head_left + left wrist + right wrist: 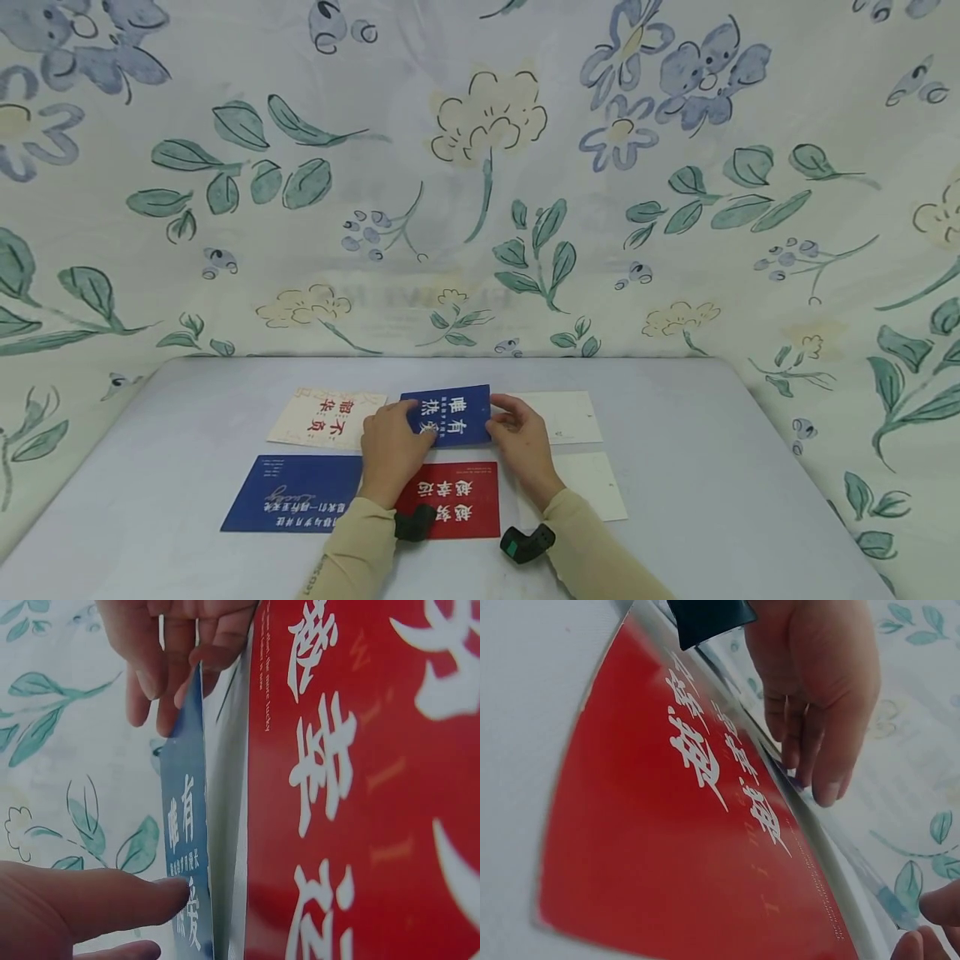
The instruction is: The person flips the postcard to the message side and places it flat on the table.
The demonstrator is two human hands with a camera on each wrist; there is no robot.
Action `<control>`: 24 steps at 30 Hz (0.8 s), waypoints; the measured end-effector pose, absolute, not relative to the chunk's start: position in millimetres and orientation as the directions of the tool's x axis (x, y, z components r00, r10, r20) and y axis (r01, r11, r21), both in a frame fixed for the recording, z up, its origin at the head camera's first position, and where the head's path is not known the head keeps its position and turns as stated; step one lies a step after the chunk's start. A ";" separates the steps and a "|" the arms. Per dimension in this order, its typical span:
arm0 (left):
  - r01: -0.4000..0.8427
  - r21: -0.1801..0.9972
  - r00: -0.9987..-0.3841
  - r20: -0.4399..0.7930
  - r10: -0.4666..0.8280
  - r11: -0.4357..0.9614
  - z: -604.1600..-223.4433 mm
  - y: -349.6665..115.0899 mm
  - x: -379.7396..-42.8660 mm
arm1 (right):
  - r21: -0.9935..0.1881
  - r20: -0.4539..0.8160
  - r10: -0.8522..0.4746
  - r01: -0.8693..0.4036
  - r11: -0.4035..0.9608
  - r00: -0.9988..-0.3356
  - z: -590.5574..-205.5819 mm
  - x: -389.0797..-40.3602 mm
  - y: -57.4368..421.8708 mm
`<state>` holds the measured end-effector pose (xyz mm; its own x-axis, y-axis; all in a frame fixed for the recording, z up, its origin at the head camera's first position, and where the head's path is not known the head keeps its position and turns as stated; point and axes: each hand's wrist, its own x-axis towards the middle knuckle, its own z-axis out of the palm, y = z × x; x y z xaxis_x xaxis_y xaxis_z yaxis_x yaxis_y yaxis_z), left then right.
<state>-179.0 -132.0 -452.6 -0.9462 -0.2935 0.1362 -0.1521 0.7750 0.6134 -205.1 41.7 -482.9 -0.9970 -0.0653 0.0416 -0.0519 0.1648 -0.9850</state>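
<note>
A dark blue card (468, 404) with white lettering is held between both hands at the back middle of the table, slightly raised. My left hand (393, 450) grips its left end, thumb on the printed face in the left wrist view. My right hand (522, 437) pinches its right edge between thumb and fingers. Below the held card lies a red card (480, 492) with large white characters, flat on the table. In the right wrist view the blue card is seen nearly edge-on, so its face is hidden there.
Left of the hands lie a cream card (326, 421) with red characters and a larger blue card (292, 492), partly covered by the left arm. Two pale cards, one at the back (573, 417) and one nearer (596, 483), lie right. A flowered cloth (405, 275) hangs behind the table.
</note>
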 end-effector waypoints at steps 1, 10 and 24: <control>-0.150 0.620 -0.946 0.137 -0.295 0.770 -452.7 -132.0 -179.3 | -0.986 0.038 -0.061 -0.048 0.163 -0.997 -482.2 -204.6 41.7; -0.124 0.699 -0.943 0.137 -0.302 0.705 -451.1 -135.1 -181.5 | -0.989 0.023 -0.038 -0.028 0.144 -0.999 -478.5 -202.1 40.8; -0.102 0.732 -0.940 0.151 -0.306 0.674 -446.2 -137.8 -179.8 | -0.987 0.145 -0.046 -0.148 0.058 -0.988 -478.8 -203.6 41.6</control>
